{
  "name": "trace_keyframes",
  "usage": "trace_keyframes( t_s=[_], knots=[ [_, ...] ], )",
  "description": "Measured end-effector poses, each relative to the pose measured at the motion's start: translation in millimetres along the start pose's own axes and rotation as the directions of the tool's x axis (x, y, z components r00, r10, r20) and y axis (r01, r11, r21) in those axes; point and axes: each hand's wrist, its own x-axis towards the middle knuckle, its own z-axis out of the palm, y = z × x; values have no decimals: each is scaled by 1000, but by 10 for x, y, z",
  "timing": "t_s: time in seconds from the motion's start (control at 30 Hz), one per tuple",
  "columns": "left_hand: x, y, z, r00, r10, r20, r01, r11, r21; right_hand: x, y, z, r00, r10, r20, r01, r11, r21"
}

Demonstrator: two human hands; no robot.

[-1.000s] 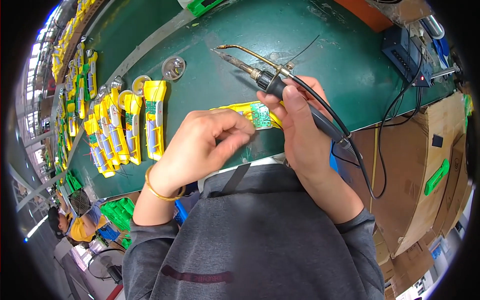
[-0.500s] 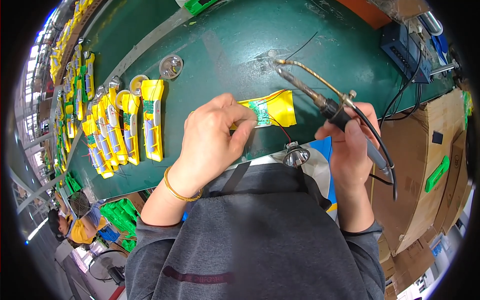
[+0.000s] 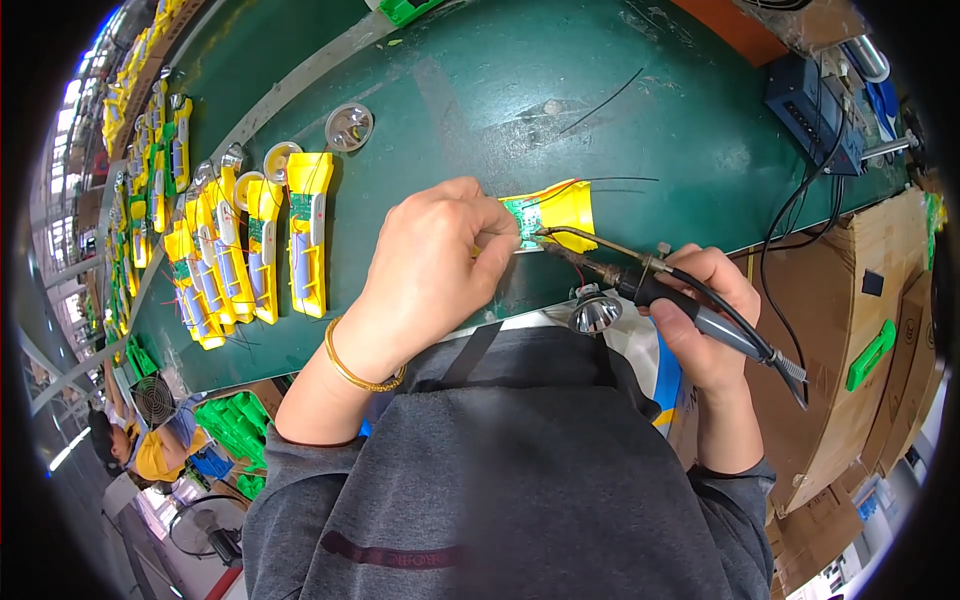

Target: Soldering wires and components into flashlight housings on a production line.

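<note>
My right hand (image 3: 712,318) is closed round the handle of a soldering iron (image 3: 655,295) that has a thin brass feed tube clamped alongside. Its tip and the tube's end reach a green circuit board (image 3: 524,217) set in a yellow plastic housing (image 3: 570,212) on the bench. Over the housing's left part, my left hand (image 3: 435,250) is pinched against the board's edge; what its fingertips hold is hidden. A dark wire extends to the right from the housing. Just below, a small lamp reflector (image 3: 596,311) lies at the bench edge.
Several yellow housings with boards and purple-blue cells (image 3: 307,240) stand in a row at left, by a loose clear reflector (image 3: 349,127). A loose black wire (image 3: 602,102) lies ahead. A blue power box (image 3: 815,110) and cardboard (image 3: 800,330) are at right. Another person (image 3: 150,450) is far left.
My right hand has lowered and tilted the soldering iron, bringing its tip from above the bench to the board. The left hand stays at the housing with little movement.
</note>
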Motion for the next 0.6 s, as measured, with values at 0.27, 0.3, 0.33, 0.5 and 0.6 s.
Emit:
trace_keyframes(
  t_s=[0.27, 0.3, 0.33, 0.5, 0.6],
  knots=[
    [-18, -5, 7, 1000, -9, -19, 9, 1000, 18, 29, -52, 32, 1000, 16, 7, -16, 999, -35],
    [-18, -4, 6, 1000, -6, -25, 6, 1000, 22, 31, -60, 36, 1000, 16, 3, -16, 999, -35],
    [-17, -6, 6, 1000, -5, -24, 6, 1000, 21, 32, -64, 38, 1000, 16, 0, -16, 999, -35],
    [-23, -14, 5, 1000, -10, -25, 11, 999, 32, 65, 5, 34, 995, -95, 0, 95, 994, -61],
    [-29, -14, -3, 1000, -10, -22, 11, 999, 31, 74, -15, 38, 995, -98, -8, 97, 994, -58]
  ],
)
